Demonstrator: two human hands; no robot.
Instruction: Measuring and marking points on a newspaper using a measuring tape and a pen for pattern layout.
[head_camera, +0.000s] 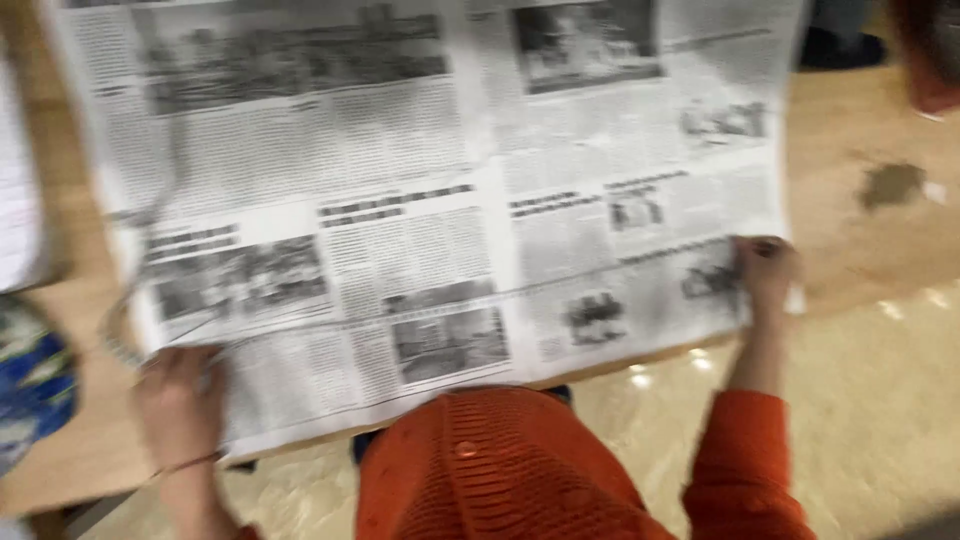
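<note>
An opened newspaper (430, 200) is spread flat over a light wooden table (850, 130), its lower edge overhanging the table's near edge. The lower left corner is pinched by the left hand (180, 400); the right margin, close to the lower right corner, is gripped by the right hand (768, 270), fingers curled over the sheet. The paper is judged light, limp and easily torn; it is best held at opposite margins, as here, so that sagging is prevented. An orange knitted sweater (500, 470) is seen below. The view is motion-blurred.
</note>
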